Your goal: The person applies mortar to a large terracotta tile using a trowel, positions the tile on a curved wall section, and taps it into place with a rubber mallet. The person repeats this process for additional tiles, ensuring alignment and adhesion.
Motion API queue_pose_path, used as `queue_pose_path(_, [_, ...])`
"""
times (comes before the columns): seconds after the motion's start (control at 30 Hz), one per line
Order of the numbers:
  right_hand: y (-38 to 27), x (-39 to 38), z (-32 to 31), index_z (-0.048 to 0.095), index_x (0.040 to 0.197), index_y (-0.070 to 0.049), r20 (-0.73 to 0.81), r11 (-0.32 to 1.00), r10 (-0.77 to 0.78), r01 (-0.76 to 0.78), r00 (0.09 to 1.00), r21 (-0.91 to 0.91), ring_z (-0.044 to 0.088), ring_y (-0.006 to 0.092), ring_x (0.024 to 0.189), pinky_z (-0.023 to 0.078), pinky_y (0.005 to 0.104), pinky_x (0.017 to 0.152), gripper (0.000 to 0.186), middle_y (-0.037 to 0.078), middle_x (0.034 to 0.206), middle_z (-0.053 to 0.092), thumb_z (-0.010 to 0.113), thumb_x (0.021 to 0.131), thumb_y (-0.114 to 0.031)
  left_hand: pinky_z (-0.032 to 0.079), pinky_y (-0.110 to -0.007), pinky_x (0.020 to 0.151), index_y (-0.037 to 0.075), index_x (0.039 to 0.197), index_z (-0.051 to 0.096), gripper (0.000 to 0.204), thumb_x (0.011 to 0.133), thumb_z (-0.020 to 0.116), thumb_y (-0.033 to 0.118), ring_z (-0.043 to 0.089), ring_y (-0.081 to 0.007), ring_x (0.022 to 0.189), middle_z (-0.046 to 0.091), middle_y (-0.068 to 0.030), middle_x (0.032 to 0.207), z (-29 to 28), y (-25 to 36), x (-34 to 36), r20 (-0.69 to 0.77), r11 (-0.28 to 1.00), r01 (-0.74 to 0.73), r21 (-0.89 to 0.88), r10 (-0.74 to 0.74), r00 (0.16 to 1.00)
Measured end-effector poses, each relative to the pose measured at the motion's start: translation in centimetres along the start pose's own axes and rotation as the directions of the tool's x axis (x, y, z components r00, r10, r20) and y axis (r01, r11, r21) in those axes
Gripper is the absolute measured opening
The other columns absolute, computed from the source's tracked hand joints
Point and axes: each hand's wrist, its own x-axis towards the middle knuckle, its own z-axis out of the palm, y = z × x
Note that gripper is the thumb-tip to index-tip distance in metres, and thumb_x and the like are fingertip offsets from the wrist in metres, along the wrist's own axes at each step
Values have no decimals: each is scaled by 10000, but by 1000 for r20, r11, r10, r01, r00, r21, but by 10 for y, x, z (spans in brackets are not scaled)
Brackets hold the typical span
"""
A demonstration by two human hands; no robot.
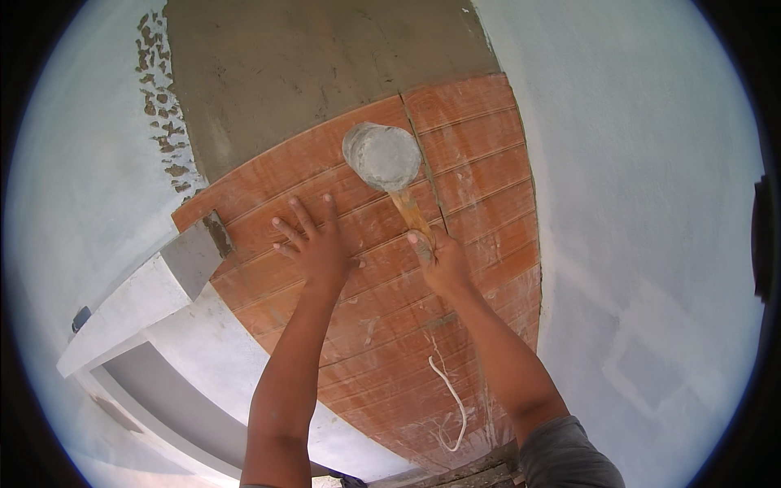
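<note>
My right hand (439, 262) is wrapped round the wooden handle of a mallet (382, 156) with a round, grey, dusty head. The mallet's head is in front of the upper wall tiles, near the dark vertical joint; whether it touches them I cannot tell. To the left, my left hand (319, 250) lies with fingers spread against a reddish-brown, wood-look tile (281, 183). Nothing is in that hand. Tiles with horizontal grooves and whitish smears cover the wall below and to the right.
Grey mortar (301, 65) coats the wall above the tiles. A white ledge (146, 301) juts out at the left, close to my left arm. A white cable (455, 398) hangs from the lower tiles. Pale plain wall (643, 203) runs along the right.
</note>
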Motion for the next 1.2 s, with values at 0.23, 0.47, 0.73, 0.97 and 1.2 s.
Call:
queue_pose_path(0.23, [9,18,-11,663,976,-10,-71,998,-30,34,997,56,519,113,622,421,313,548,361,49,674,556,609,1008,-366,194,-794,1063,292,1610,-8,1459,531,944,533,-112,-641,1423,-161,-308,1612,0,3,-1,-42,999,-41,-31,40,998])
queue_pose_path(0.47, [20,24,-1,657,882,0,-256,890,-433,455,864,29,491,106,582,403,314,525,426,33,631,547,617,999,-407,153,-782,1091,295,1610,1,1404,578,928,515,-100,-631,1432,-132,-283,1628,-11,4,-3,8,995,-73,-63,73,997])
queue_pose_path(0.73, [-54,0,25,615,836,5,-132,939,-324,336,937,75,560,147,576,446,316,546,466,99,626,580,606,997,-432,138,-692,1159,113,1605,70,1370,599,915,502,-27,-440,1527,-40,-227,1656,25,-51,-14,-148,943,96,-320,-150,978])
queue_pose_path(0.97, [-54,25,52,643,986,14,166,936,-49,103,985,-335,656,250,621,479,361,557,456,165,681,634,615,986,-441,85,-604,1209,-39,1570,80,1331,664,859,547,-19,-384,1541,-2,-233,1658,11,-48,-19,-122,958,82,-273,-119,985])
queue_pose_path(1.2, [-59,8,62,649,992,28,91,906,-419,423,903,-28,689,300,644,495,393,562,470,204,709,663,638,969,-441,62,-591,1215,-52,1566,77,1328,667,852,544,-22,-387,1540,1,-237,1657,12,-47,-15,-104,958,50,-284,-82,991])
